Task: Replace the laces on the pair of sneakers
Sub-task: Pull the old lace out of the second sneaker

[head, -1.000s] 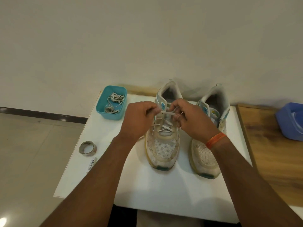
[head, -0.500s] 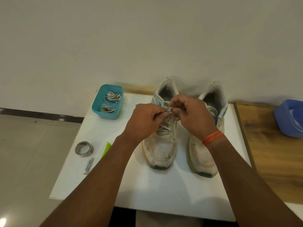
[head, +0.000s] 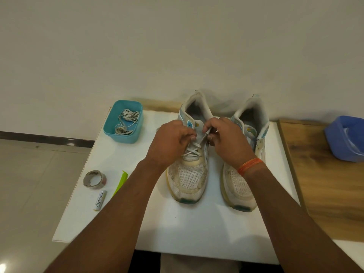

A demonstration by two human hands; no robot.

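White flat lace (head: 194, 149): tip now pinched by right hand (head: 226, 142) near upper eyelets of worn white mesh sneaker (head: 188, 174); left hand (head: 171, 142) grips the other end; lacing nearly finished.

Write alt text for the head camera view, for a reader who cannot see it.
Two hands thread a white lace through the upper eyelets of the left sneaker; the right hand pinches the lace tip, the left hand grips the other side. The unlaced right sneaker stands beside it on a white table.
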